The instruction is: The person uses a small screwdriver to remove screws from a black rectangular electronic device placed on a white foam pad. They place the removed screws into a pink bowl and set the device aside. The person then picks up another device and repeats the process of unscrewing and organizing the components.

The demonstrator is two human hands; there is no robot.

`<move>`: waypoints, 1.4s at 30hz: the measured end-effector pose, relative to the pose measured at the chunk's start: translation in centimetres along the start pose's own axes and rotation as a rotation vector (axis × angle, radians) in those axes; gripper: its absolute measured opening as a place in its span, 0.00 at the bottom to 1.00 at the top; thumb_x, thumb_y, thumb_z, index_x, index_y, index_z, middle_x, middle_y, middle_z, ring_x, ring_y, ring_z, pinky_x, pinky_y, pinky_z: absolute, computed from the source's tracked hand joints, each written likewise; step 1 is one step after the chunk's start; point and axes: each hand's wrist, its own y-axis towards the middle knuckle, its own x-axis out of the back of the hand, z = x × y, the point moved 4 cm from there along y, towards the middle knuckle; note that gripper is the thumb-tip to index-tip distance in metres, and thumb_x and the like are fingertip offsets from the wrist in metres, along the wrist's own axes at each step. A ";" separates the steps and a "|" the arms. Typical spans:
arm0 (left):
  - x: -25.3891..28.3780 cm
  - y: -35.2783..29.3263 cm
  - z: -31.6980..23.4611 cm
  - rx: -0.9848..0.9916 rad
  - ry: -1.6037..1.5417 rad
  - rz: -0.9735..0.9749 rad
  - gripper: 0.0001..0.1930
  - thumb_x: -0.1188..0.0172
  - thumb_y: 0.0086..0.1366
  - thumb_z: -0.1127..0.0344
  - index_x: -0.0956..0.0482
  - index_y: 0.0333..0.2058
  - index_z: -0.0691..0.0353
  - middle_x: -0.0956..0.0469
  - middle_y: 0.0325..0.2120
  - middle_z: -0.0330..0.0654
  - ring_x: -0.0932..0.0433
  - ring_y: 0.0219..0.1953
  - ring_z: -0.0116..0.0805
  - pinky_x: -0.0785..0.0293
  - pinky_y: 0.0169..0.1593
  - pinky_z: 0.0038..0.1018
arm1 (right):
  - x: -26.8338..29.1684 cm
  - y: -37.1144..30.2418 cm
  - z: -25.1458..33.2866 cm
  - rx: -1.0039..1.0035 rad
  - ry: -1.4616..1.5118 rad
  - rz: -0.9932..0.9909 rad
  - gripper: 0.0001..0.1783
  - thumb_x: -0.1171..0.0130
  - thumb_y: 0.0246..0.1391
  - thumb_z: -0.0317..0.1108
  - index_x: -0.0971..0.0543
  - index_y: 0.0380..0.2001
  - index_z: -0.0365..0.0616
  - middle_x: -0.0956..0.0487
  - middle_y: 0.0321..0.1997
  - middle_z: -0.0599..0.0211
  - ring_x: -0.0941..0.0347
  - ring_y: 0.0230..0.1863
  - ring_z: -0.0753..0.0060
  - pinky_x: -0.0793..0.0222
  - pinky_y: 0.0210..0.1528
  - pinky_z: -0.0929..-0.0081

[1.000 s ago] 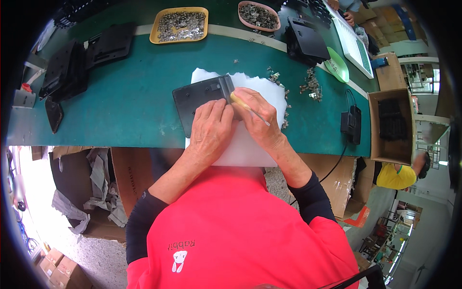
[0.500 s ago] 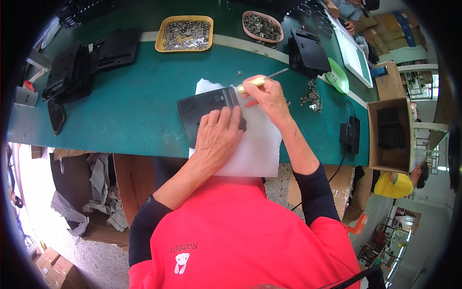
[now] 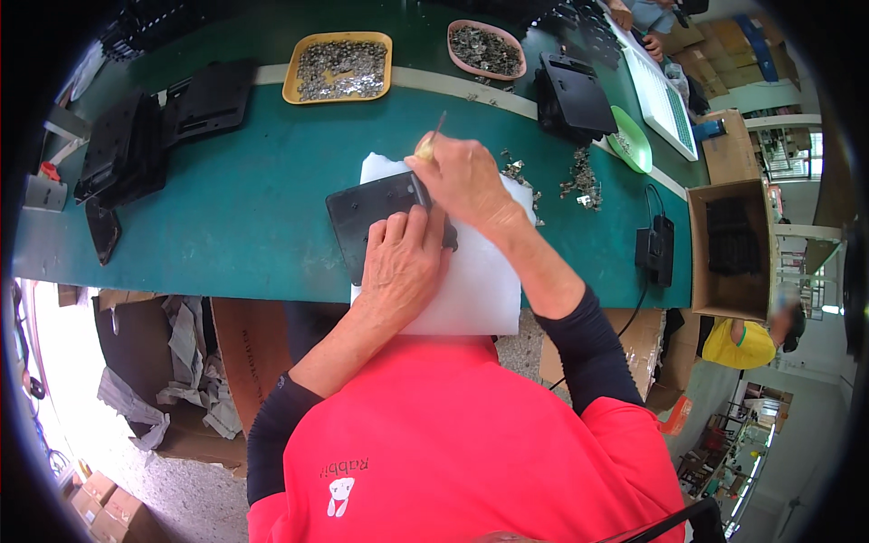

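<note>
On a white foam sheet (image 3: 480, 294) at the table's near edge lies a flat black plastic panel (image 3: 356, 217), slightly turned. My left hand (image 3: 403, 267) holds it down at its lower right part, fingers bent and close together on top; the thumb is hidden. Over the panel's upper right corner, my right hand (image 3: 466, 181) is closed around a screwdriver (image 3: 425, 148) with a pale yellow handle. Its thin metal shaft points up and away from the panel. Small metal clips (image 3: 516, 170) lie in a loose heap by the sheet's right edge.
A yellow tray (image 3: 291, 77) and a pink tray (image 3: 452, 41) of metal parts stand at the back. Black panels are stacked left (image 3: 127, 149) and right (image 3: 573, 98). A green bowl (image 3: 641, 149), black adapter (image 3: 656, 244) and open carton (image 3: 729, 303) are at right.
My right hand has moved left over the panel's upper corner, and the screwdriver's shaft has swung from pointing right to pointing up. Clips beside the sheet are uncovered. My left hand stays on the panel.
</note>
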 end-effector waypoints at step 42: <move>4.4 4.5 3.0 -0.026 -0.341 -0.026 0.56 0.26 0.36 0.50 0.41 0.65 0.59 0.32 0.55 0.50 0.35 0.58 0.51 0.44 0.60 0.47 | 1.3 -8.5 -1.6 -0.648 1.270 0.241 0.18 0.40 0.57 0.46 0.20 0.32 0.39 0.24 0.19 0.70 0.30 0.15 0.79 0.41 0.12 0.81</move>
